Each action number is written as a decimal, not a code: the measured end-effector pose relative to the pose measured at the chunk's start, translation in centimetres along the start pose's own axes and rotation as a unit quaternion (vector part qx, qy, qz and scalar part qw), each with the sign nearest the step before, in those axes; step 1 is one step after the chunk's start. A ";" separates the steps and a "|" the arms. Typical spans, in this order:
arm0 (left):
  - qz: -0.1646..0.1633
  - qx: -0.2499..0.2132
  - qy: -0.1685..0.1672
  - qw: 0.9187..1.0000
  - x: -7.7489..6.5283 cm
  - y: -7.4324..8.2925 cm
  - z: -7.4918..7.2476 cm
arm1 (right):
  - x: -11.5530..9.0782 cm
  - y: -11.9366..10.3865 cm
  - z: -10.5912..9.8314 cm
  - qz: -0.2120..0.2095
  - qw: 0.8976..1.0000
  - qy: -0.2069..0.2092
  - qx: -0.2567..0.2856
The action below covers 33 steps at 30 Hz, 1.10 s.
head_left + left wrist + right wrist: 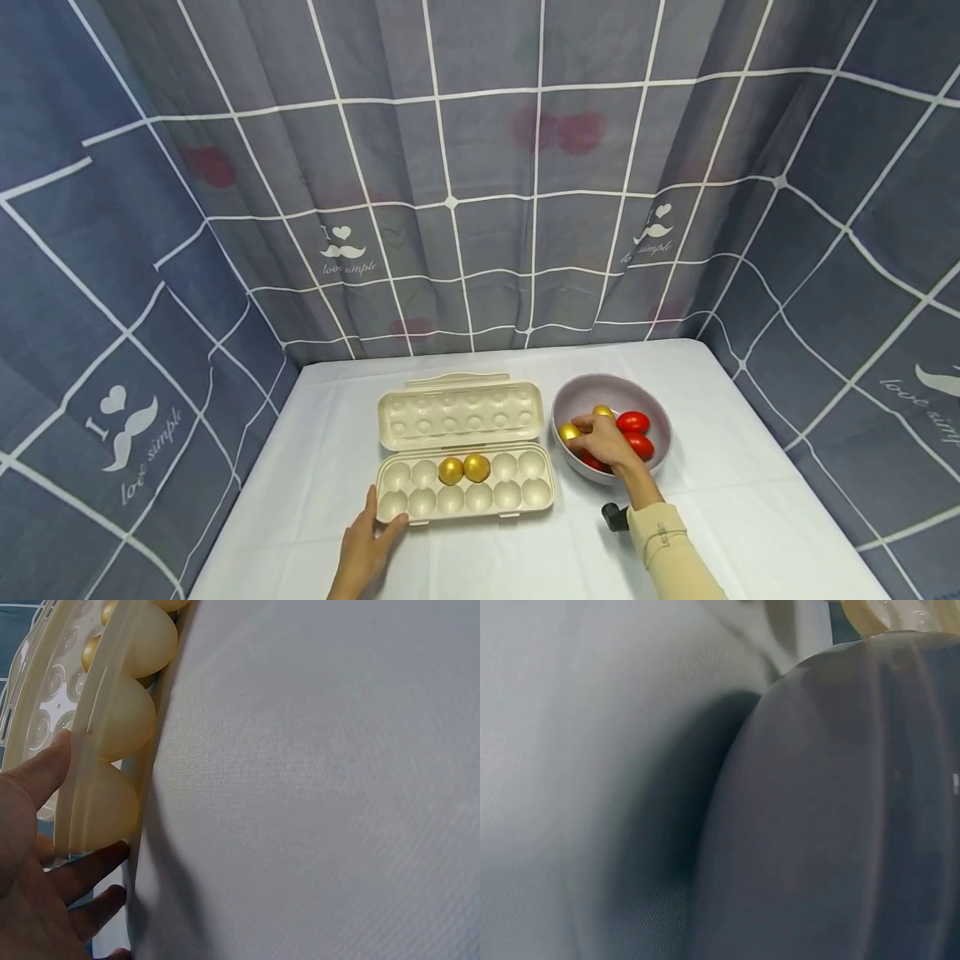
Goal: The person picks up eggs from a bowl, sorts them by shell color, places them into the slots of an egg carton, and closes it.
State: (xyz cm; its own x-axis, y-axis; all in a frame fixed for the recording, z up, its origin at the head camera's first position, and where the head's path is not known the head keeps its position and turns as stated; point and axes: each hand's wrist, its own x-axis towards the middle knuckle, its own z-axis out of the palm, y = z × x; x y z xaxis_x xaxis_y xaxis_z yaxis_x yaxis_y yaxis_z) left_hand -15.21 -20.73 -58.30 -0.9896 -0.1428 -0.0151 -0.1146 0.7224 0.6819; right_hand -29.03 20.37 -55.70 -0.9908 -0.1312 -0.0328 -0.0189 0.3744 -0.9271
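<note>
A cream egg box (480, 511) lies opened on the table, its lid (461, 414) folded back. Two gold eggs (451, 471) sit side by side in its back row. At the box's front left corner, my left hand (365, 546) holds on, thumb on the rim and fingers at the side; the left wrist view shows this grip. My right hand (606, 442) reaches into a mauve bowl (660, 417). Its thumb and fingers pinch a gold egg (567, 432) by the bowl's left wall. Another gold egg (602, 411) and several red eggs (633, 422) lie around the hand.
A white cloth (720, 500) covers the table. Grey-blue checked curtains (487, 250) hang behind it and on both sides. The bowl stands close to the box's right end. In the right wrist view the bowl's outer wall (795, 825) fills much of the frame.
</note>
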 end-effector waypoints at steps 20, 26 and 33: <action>-0.003 -0.002 -0.003 1.000 0.2 0.0 0.1 | 0.0 0.1 -0.1 -0.029 0.999 0.014 -0.014; -0.006 0.003 -0.003 1.000 -0.1 0.0 0.2 | -0.1 -0.1 0.1 -0.017 1.000 0.023 -0.003; -0.005 -0.002 -0.001 1.000 -0.1 0.0 0.1 | 0.1 -0.2 0.1 -0.018 0.998 0.047 0.030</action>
State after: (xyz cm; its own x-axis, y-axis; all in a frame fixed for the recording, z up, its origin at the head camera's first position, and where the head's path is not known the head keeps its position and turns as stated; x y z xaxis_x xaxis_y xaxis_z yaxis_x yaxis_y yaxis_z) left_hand -15.16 -20.65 -58.34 -0.9886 -0.1489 -0.0240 -0.1248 0.7183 0.6845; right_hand -29.07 20.15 -55.57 -0.9978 -0.0562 0.0340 -0.0499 0.3139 -0.9481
